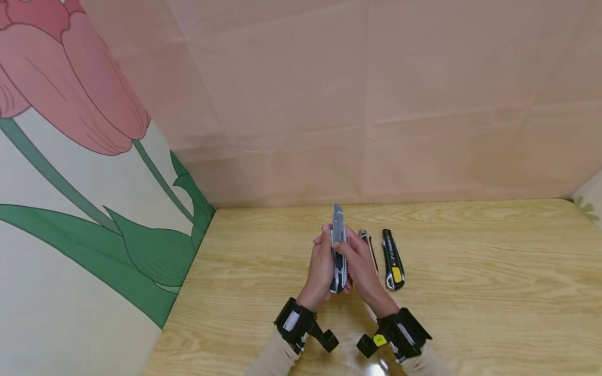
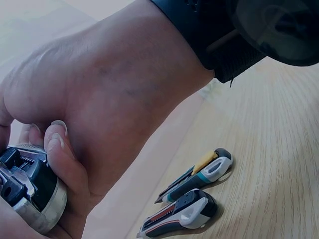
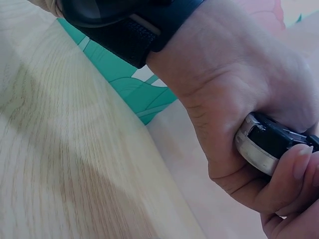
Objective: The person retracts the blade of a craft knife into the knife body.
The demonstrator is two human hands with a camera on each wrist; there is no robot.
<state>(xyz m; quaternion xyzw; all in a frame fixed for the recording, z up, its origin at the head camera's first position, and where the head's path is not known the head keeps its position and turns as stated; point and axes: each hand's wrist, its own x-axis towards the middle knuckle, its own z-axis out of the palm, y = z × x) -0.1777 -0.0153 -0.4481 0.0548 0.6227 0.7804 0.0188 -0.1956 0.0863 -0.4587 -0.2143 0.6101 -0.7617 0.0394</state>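
A utility knife stands nearly upright between both hands in the head view, its wide silver blade extended and pointing away from me. My left hand holds it from the left, thumb along its side. From the other side my right hand grips it, with the thumb on the knife's face near the base of the blade. Both wrist views show the black and silver butt end enclosed by palm and curled fingers. The rest of the handle is hidden by the hands.
On the wooden table, right of my hands, lies a black utility knife with a yellow part. Beside it is a slimmer cutter with a red stripe, partly covered by my right hand in the head view. A pinkish sheet hangs behind.
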